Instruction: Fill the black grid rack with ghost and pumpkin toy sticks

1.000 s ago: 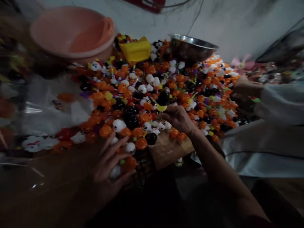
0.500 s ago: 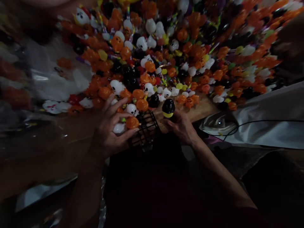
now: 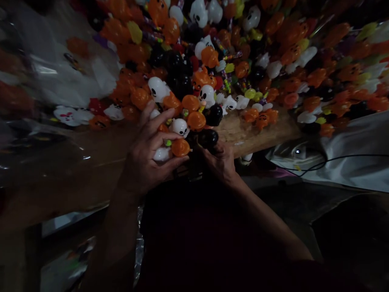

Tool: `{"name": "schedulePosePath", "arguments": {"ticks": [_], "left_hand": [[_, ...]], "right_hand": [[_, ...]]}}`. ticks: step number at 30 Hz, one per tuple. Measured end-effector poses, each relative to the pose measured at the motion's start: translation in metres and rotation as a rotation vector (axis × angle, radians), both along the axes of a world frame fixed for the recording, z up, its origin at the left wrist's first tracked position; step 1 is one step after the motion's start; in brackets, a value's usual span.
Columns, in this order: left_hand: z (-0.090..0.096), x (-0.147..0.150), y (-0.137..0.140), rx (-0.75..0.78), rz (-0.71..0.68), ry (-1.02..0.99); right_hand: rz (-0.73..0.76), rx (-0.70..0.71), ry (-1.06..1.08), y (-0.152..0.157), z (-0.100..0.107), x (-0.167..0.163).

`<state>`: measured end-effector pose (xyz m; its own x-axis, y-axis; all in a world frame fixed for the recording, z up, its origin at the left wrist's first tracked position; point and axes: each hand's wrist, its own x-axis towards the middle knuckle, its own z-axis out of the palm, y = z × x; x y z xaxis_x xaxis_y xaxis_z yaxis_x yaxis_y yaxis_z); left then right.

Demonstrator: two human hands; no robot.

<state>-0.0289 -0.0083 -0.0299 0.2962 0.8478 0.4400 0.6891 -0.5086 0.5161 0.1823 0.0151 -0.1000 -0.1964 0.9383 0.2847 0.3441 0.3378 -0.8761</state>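
My left hand [image 3: 148,150] is curved around a cluster of small plastic figure toys, thumb below and spread fingers above. Within that grasp are an orange pumpkin toy [image 3: 180,147], a white skull toy [image 3: 180,127] and a white piece [image 3: 162,154]. My right hand [image 3: 221,160] is closed on a toy with a glossy black head [image 3: 208,138]. It lies tilted to the left, close beside the pumpkin, its lower part hidden in shadow and by the fingers. An orange toy [image 3: 196,121] and another black toy [image 3: 214,115] sit just above.
A large heap of orange, white and black figure toys [image 3: 209,56] spreads over the wooden table [image 3: 249,134]. Clear plastic bags [image 3: 69,73] lie at left. A black cable [image 3: 343,156] runs over pale sheeting [image 3: 349,174] at right.
My right hand has moved left towards the left hand and tipped the black-headed toy from upright. The black grid between the hands is now mostly hidden. The view has shifted closer to the heap.
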Motion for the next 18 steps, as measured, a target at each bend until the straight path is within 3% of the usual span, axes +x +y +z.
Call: {"name": "schedulePosePath", "arguments": {"ticks": [10, 18], "left_hand": [[-0.008, -0.004, 0.002, 0.043, -0.01, -0.009], [0.0, -0.006, 0.002, 0.046, -0.031, 0.026]], "right_hand": [[-0.025, 0.211, -0.155, -0.002, -0.009, 0.005], [0.061, 0.386, -0.249, 0.0, -0.023, 0.006]]}}
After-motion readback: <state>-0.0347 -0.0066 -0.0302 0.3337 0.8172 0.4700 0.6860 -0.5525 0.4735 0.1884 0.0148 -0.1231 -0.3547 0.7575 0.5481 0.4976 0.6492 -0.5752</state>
